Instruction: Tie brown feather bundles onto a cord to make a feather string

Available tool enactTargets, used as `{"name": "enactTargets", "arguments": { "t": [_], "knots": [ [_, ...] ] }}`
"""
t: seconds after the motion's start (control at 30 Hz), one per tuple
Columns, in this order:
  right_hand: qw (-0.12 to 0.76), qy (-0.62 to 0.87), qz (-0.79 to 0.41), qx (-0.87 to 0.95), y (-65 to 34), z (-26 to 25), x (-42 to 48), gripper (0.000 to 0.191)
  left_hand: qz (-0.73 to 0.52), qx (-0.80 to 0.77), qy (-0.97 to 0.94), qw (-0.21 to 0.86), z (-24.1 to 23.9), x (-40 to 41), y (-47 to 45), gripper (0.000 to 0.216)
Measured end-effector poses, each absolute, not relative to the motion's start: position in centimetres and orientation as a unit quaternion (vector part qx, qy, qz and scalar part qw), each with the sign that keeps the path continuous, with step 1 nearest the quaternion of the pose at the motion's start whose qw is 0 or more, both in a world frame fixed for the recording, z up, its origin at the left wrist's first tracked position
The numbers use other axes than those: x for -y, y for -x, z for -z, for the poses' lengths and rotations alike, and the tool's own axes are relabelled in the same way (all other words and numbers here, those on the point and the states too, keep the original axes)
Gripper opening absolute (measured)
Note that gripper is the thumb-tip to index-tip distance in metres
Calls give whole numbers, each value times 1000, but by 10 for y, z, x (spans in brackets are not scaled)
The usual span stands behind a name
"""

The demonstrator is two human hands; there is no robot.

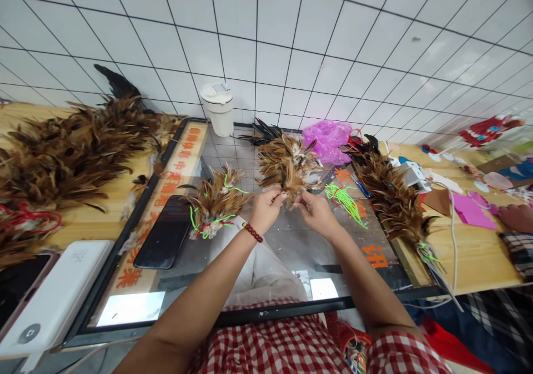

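Observation:
My left hand point(266, 210), with a beaded bracelet on the wrist, is closed in a pinch at the near edge of a pile of brown feathers point(278, 160). Facing it, my right hand point(315, 213) is pinched too, its fingertips a short gap from the left ones. Brown feather tufts point(290, 197) show between the fingertips, and both hands seem to grip them; the exact hold is small. Left of my hands lies a feather bundle point(216, 199) tied with neon green and red cord. Bright green cords point(345, 201) lie to the right, on the glass top point(283, 252).
A black phone point(164, 232) and a white power bank point(58, 291) lie at left, near a large feather heap point(79, 146). A lidded white cup point(219, 110) stands by the tiled wall. Rightward are a pink plastic bag point(328, 141), a feather garland point(387, 193) and another person's hand point(516, 217).

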State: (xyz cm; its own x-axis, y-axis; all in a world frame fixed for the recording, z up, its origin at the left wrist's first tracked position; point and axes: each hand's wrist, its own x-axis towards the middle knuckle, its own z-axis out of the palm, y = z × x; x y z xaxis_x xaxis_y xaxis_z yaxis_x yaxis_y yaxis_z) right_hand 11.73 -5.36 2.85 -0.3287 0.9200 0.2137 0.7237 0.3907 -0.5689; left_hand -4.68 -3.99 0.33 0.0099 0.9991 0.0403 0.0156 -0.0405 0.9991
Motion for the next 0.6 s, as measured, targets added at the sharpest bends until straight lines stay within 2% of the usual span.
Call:
{"name": "enactTargets", "arguments": {
  "t": [0.13,0.27,0.37,0.47,0.6],
  "knots": [
    [299,516,-200,777,-118,-25,52,8,-494,-479,-495,530,-6,42,44,18],
    [328,495,-197,780,-116,-22,51,25,-503,-475,-450,565,-14,43,42,17],
    [338,479,-193,787,-115,-23,51,14,-504,-461,-417,599,-17,44,41,15],
    [361,475,-172,784,-116,-24,50,17,-510,-457,-357,635,-17,43,42,12],
    [351,480,-129,794,-121,-26,48,15,-541,-485,-296,620,-14,39,45,11]
  ]
}}
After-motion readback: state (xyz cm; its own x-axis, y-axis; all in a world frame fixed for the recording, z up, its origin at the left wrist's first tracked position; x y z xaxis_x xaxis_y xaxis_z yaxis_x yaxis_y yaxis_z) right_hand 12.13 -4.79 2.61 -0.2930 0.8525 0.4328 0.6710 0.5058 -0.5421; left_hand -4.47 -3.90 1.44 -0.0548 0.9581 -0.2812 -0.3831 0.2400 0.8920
